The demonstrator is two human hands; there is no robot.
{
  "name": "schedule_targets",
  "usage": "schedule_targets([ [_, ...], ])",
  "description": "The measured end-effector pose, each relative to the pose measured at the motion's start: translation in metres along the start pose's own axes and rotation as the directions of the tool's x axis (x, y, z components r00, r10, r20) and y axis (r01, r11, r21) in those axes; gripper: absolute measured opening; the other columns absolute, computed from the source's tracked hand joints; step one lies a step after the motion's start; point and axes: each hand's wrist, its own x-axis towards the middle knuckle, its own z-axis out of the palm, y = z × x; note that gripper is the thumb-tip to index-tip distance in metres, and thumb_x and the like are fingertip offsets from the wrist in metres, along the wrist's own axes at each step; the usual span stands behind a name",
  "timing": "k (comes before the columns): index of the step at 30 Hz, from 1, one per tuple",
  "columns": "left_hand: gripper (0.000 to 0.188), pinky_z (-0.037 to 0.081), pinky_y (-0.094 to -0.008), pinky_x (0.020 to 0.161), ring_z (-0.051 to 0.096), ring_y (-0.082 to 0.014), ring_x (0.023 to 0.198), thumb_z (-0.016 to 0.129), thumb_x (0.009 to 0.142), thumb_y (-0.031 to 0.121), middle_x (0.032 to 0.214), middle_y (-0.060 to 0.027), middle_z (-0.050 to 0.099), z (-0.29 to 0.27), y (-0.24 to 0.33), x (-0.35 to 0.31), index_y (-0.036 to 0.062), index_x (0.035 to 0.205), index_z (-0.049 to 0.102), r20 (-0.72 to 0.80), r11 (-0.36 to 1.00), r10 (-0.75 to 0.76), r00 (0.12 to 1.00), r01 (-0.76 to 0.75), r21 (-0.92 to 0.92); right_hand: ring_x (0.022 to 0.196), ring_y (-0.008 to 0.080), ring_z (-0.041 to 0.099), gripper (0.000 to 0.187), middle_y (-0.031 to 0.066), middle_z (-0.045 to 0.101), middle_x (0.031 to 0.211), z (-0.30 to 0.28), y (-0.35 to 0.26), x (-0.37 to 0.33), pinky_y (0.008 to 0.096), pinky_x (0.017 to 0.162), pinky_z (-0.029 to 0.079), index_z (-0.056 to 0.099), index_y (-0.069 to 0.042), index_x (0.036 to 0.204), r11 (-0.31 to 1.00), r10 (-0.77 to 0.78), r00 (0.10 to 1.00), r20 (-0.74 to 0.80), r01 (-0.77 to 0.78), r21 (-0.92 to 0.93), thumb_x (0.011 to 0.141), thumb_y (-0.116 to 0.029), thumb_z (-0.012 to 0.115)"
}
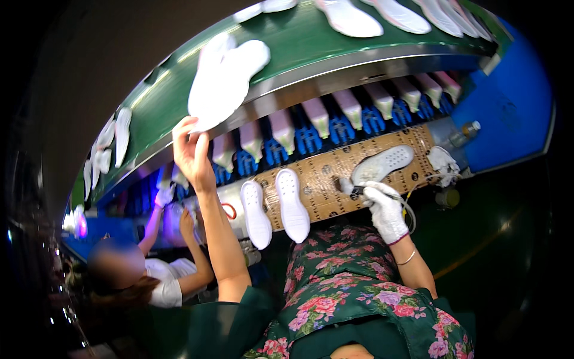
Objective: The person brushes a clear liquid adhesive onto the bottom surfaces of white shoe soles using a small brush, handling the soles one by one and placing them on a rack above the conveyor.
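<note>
My bare left hand (194, 152) reaches up to the green conveyor and pinches the near end of a white shoe sole (222, 90). Another white piece partly shows behind that sole. My right hand (385, 212), in a white glove, is closed around a dark-handled brush (345, 186). The brush head is by the end of a grey-white perforated shoe sole (382, 164) lying on printed brown cardboard (335, 206); whether they touch I cannot tell. Two white midsoles with holes, a left one (256, 215) and a right one (292, 206), lie side by side at the bench's near edge.
More white soles ride on the green conveyor (287, 42). Below it runs a row of pinkish blocks (315, 116) between blue holders. At right are a capped bottle (465, 133) and a crumpled white cloth (443, 164). A co-worker (170, 278) works at left.
</note>
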Motion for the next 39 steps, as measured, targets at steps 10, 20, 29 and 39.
schedule_targets([
  [10,0.045,0.058,-0.0413,0.089,0.069,-0.03,0.099,0.044,0.096,0.034,0.11,-0.0153,0.069,-0.082,0.063,-0.082,0.0016,0.124,0.058,-0.524,0.895,-0.441,0.728,0.32,-0.31,0.093,0.0251,0.069,0.017,0.0193,0.069,0.111,0.067,-0.064,-0.018,0.0337,0.083,0.058,0.068,0.002,0.101,0.955,-0.06,0.957,0.284,-0.028,0.297,0.084,0.005,0.067],
  [20,0.062,0.049,-0.0457,0.104,0.063,-0.0311,0.118,0.044,0.101,0.046,0.131,-0.0207,0.061,0.027,-0.012,-0.231,-0.0018,0.14,0.048,0.292,0.079,-0.903,0.314,0.792,-0.606,0.086,0.0139,0.07,0.022,0.0114,0.076,0.099,0.147,-0.047,-0.043,0.0275,0.078,0.056,0.075,0.005,0.101,0.868,-0.034,0.758,0.652,0.345,-0.356,0.08,0.0,0.077],
  [29,0.127,0.05,-0.0598,0.098,0.061,-0.0484,0.117,0.018,0.072,0.1,0.129,-0.0237,0.062,0.057,0.02,-0.251,0.0007,0.145,0.045,0.72,-0.309,-0.554,0.418,0.7,-0.644,0.085,0.0204,0.071,0.018,0.0163,0.076,0.098,0.144,-0.051,-0.031,0.0319,0.077,0.056,0.076,0.005,0.095,0.709,-0.203,0.734,0.648,0.566,-0.42,0.078,0.0,0.077],
  [39,0.09,0.035,-0.044,0.117,0.043,-0.0295,0.14,0.019,0.095,0.079,0.156,-0.0073,0.041,0.101,0.05,-0.199,0.015,0.159,0.026,0.256,0.176,-0.823,0.508,0.655,-0.735,0.089,0.027,0.072,0.026,0.014,0.076,0.101,0.152,-0.061,-0.008,0.036,0.081,0.057,0.076,-0.003,0.102,0.322,-0.486,0.425,0.764,0.9,-0.296,0.076,-0.003,0.079],
])
